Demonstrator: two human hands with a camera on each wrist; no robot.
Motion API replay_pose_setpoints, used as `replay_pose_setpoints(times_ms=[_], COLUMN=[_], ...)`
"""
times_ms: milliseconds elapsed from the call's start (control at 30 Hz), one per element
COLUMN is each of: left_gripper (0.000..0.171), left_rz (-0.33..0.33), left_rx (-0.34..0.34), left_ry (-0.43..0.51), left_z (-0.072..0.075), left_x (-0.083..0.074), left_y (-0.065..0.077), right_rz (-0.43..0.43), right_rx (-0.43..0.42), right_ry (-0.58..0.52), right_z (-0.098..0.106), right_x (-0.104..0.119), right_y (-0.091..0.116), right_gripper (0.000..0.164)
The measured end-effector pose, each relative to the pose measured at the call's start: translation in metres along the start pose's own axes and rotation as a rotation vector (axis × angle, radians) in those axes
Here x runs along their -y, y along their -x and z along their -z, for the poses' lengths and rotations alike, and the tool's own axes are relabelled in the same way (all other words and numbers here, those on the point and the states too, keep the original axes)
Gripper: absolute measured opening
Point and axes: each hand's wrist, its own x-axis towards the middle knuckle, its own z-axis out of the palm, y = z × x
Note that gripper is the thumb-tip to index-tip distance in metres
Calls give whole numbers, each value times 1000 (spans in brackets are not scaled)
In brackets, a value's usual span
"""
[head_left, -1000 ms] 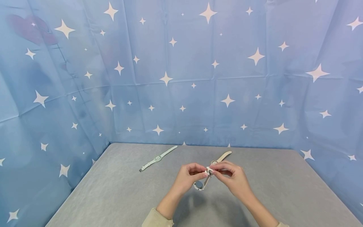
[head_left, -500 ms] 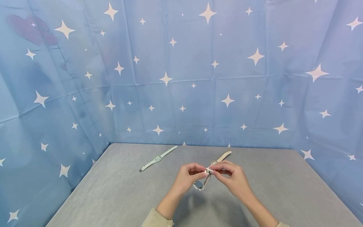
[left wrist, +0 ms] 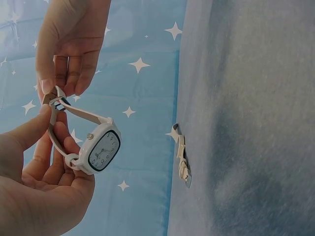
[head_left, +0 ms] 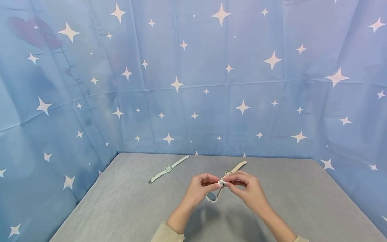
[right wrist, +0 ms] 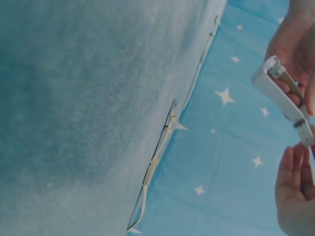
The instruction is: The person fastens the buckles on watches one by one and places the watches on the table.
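Above the grey table, both hands hold a white wristwatch (head_left: 211, 197) by its strap, which is bent into a loop. My left hand (head_left: 198, 190) pinches the strap at the buckle between thumb and fingers. From the other side, the thumb and fingertips of my right hand (head_left: 249, 190) pinch the strap end at that same buckle. In the left wrist view the square white case (left wrist: 104, 150) hangs below the joined strap, dial facing outward. The right wrist view shows the white strap (right wrist: 280, 93) edge-on. Fingertips partly hide the buckle, so how far the strap is threaded is unclear.
A beige watch (head_left: 240, 165) lies behind the right hand, partly covered by it. Farther left on the table (head_left: 121, 201) is a pale green watch (head_left: 168, 168), laid out straight. A blue star-patterned curtain (head_left: 205, 77) surrounds the table's back and sides.
The white strap end at the right fingertips has tipped down slightly at the buckle. Both hands stay almost in place, and the other two watches have not moved.
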Motion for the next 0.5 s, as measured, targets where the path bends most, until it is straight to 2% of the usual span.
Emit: replay_pose_setpoints(times_ms=[233, 500], left_gripper=[20, 20], left_rz=[-1, 0], left_rx=[6, 8], left_ry=[8, -10], left_z=[0, 0], left_x=[-1, -1], left_y=[0, -1], right_rz=[-15, 35], right_rx=[15, 19], right_ry=[21, 43], right_z=[1, 1], right_x=[0, -1], right_y=[0, -1], right_gripper=[19, 22])
